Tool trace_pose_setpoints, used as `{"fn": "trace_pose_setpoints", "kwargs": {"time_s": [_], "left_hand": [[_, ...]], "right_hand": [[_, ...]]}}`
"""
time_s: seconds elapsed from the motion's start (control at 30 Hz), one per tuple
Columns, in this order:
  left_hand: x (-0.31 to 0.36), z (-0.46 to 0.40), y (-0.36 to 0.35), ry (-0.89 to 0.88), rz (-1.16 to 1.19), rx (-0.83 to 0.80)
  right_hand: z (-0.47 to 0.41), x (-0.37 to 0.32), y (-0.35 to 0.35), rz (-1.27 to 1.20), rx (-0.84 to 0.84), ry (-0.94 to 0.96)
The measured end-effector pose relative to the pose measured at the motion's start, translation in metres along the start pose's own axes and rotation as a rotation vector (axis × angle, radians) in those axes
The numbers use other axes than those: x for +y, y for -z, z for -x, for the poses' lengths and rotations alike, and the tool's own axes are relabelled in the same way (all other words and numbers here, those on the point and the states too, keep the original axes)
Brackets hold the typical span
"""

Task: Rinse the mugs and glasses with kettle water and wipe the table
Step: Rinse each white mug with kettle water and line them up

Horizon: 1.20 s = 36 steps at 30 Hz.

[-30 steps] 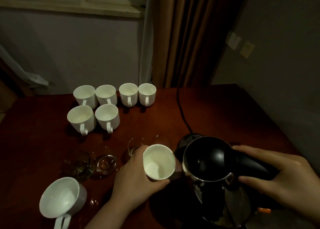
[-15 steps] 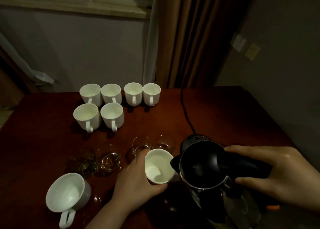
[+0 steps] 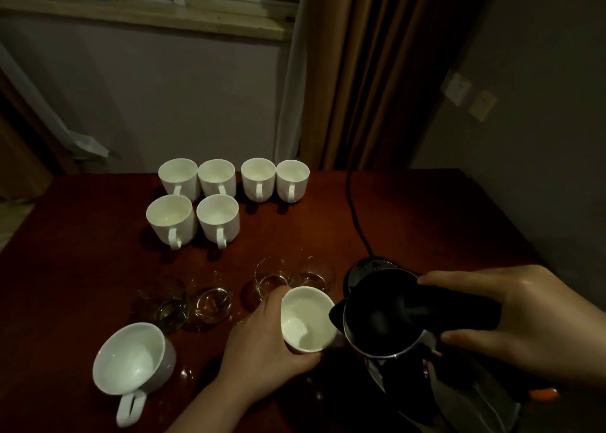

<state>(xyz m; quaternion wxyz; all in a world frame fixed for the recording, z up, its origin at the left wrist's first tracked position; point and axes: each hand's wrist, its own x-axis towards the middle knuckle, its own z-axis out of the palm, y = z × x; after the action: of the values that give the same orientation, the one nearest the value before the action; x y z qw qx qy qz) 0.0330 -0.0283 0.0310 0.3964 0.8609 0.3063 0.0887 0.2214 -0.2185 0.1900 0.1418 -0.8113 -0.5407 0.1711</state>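
My left hand (image 3: 262, 344) grips a white mug (image 3: 306, 319), tilted toward the kettle. My right hand (image 3: 511, 321) holds the black handle of the steel kettle (image 3: 380, 318), whose spout sits at the mug's rim. Another white mug (image 3: 131, 360) lies tipped at the near left. Several white mugs (image 3: 216, 216) stand upright in two rows at the back. Several clear glasses (image 3: 272, 277) stand in a row in front of my hands.
The dark wooden table (image 3: 426, 222) reaches to the wall on the right. The kettle's black base (image 3: 360, 265) sits behind the kettle, with its cord (image 3: 352, 209) running back to the curtain. A window sill is above.
The kettle has tipped further, its spout now at the mug's rim. My left hand has brought the mug closer to the spout.
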Motion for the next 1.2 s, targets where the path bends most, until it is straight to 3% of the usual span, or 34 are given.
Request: {"fn": "trace_pose_setpoints", "kwargs": {"time_s": [1.2], "left_hand": [[0.002, 0.006, -0.001, -0.007, 0.052, -0.001]], "right_hand": [[-0.003, -0.012, 0.013, 0.137, -0.102, 0.054]]}}
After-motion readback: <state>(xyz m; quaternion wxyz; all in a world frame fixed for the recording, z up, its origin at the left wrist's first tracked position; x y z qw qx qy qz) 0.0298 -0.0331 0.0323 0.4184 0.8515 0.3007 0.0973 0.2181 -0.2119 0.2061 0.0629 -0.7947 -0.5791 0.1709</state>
